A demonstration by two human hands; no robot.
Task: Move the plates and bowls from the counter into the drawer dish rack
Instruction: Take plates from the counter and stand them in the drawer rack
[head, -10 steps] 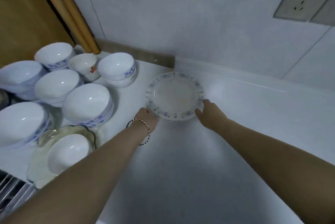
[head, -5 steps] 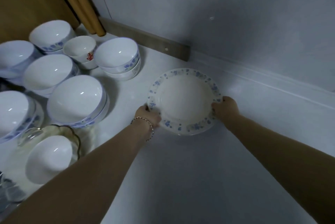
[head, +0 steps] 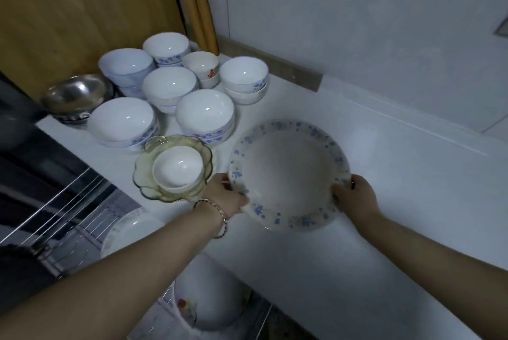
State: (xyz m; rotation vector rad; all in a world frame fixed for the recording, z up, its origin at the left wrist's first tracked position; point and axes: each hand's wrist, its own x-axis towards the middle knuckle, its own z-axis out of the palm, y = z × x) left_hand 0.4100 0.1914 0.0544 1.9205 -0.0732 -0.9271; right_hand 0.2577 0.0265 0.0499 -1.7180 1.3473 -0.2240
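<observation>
My left hand (head: 225, 194) pinches the left rim of the flowered plate (head: 288, 174), my right hand (head: 355, 198) the right rim, over the counter (head: 406, 196). Carrying it leftward, I might knock the glass bowl (head: 148, 174) just beside it.

Stacked bowls (head: 204, 115) block the left; bare counter (head: 412, 188) lies right.

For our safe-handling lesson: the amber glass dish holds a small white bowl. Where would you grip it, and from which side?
Probably the scalloped rim of the glass dish, at opposite edges, two-handed, from the near counter edge. It is shallow and flared, the small white bowl sits inside so it must stay level, and stacked bowls crowd its far side.
</observation>
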